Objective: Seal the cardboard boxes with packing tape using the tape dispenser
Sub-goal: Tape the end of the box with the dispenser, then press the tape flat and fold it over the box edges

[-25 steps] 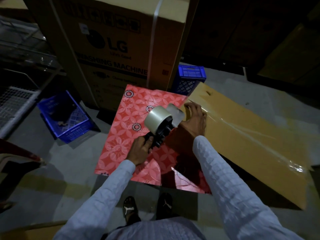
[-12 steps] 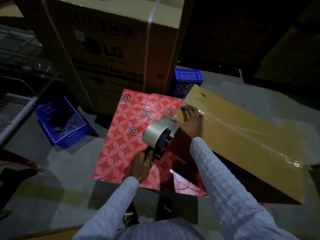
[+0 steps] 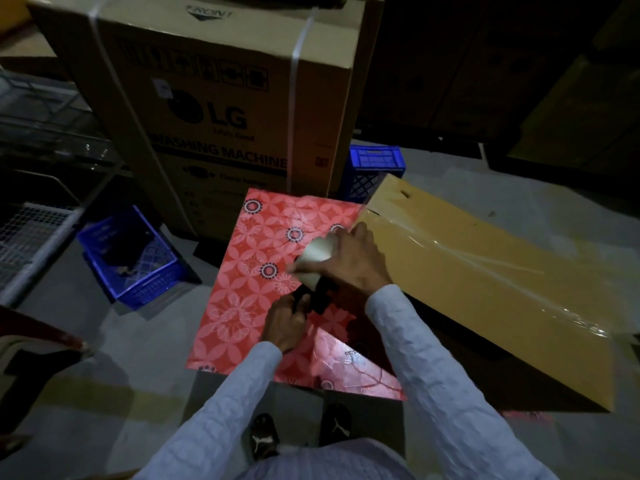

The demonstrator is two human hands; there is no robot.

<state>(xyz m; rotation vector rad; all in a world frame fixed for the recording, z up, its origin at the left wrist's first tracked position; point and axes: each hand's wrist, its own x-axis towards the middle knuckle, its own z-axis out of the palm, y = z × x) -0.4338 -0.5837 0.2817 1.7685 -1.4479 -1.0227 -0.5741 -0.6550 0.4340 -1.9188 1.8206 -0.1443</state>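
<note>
A long flat cardboard box lies to the right, with a strip of clear tape running along its top. My left hand grips the black handle of the tape dispenser, which carries a pale roll of tape. My right hand lies over the roll, beside the box's near-left corner; how its fingers hold is blurred. Both hands hover above a red floral-patterned table top.
A tall LG washing machine carton stands just behind the red table. One blue crate sits on the floor at left, another behind the flat box. A white wire rack is at far left. Dark cartons fill the back right.
My right hand has left the flat box's corner and moved left onto the tape roll. The dispenser has dropped slightly and the camera has tilted.
</note>
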